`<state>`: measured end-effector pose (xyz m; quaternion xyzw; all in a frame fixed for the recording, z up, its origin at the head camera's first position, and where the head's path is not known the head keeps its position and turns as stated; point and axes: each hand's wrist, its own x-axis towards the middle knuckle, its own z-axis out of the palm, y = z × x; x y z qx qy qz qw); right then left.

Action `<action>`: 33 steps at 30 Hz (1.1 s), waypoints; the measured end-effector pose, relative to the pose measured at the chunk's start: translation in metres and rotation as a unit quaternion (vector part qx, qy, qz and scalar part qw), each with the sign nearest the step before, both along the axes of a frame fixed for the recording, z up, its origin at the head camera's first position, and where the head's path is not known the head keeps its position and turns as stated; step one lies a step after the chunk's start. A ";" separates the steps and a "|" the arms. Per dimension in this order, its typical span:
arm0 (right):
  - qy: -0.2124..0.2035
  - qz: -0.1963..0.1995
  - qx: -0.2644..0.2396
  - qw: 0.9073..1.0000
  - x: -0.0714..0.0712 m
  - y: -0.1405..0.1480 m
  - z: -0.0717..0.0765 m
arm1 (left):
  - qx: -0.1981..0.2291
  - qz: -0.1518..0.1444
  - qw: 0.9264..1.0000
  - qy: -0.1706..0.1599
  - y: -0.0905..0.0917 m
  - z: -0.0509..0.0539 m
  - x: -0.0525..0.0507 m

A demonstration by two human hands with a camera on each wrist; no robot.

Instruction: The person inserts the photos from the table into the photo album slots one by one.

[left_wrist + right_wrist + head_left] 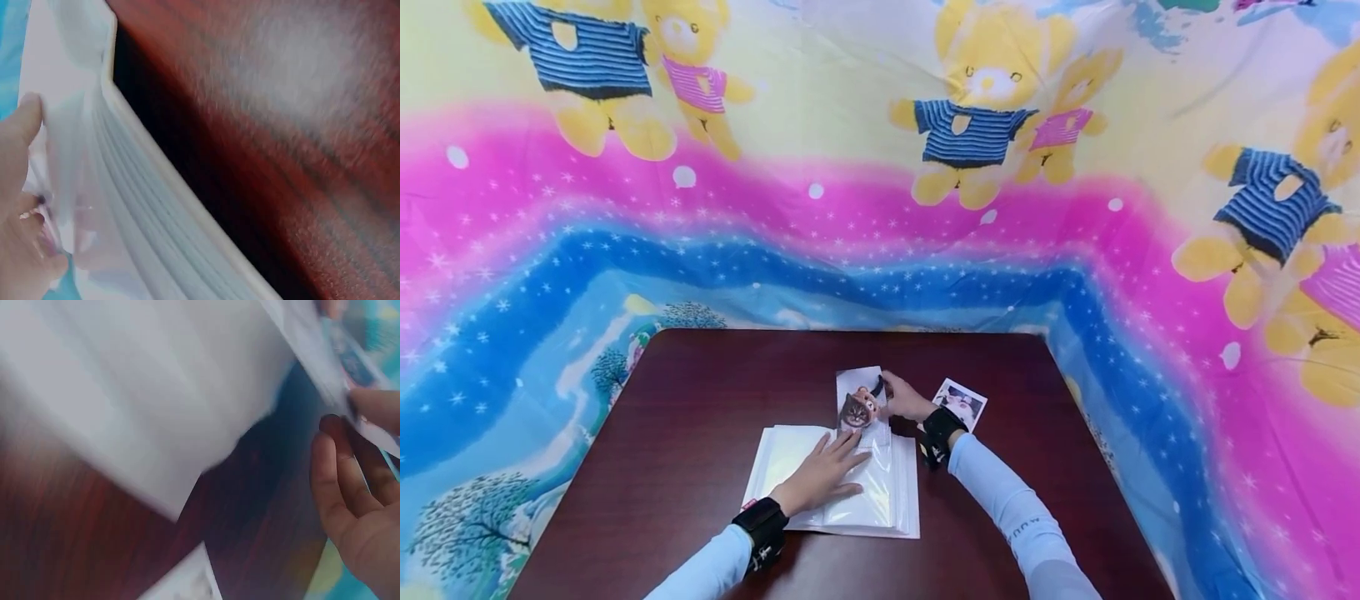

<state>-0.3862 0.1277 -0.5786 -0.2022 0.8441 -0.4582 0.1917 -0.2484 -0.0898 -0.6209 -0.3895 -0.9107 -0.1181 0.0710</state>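
An open photo album [767, 467] with clear plastic sleeves lies on the table. A photo [854, 410] of a tabby cat beside an orange figure sticks up past the album's top edge, its lower part at a sleeve. My right hand [910, 402] pinches this photo by its right edge; in the right wrist view the thumb and fingers [369, 412] hold it. My left hand [822, 477] rests on the album page with fingers spread, fingertips at the photo's lower end. In the left wrist view, the layered pages [144, 206] fan beside that hand.
Another photo [961, 402], of a pale animal, lies on the dark wooden table [700, 400] right of the album, partly behind my right wrist. A cloth with printed bears [970, 92] hangs around the table's back and sides.
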 end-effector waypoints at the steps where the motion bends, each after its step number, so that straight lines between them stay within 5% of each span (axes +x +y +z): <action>1: -0.013 -0.023 -0.034 0.999 -0.001 0.000 0.000 | -0.006 -0.003 1.000 0.013 0.002 0.002 0.003; 4: -0.001 -0.060 -0.097 0.993 -0.005 -0.002 0.001 | -0.020 -0.018 0.999 0.027 0.008 0.006 0.013; 11: 0.095 -0.033 -0.044 0.994 -0.008 -0.001 0.001 | -0.007 -0.049 0.999 -0.003 0.006 0.007 0.039; 23: 0.019 -0.001 -0.042 0.999 0.010 0.000 -0.008 | 0.048 -0.028 0.997 0.048 0.013 -0.011 0.046; 33: 0.017 0.060 -0.056 0.996 0.021 0.008 -0.016 | 0.066 -0.001 0.995 0.072 0.015 -0.015 0.045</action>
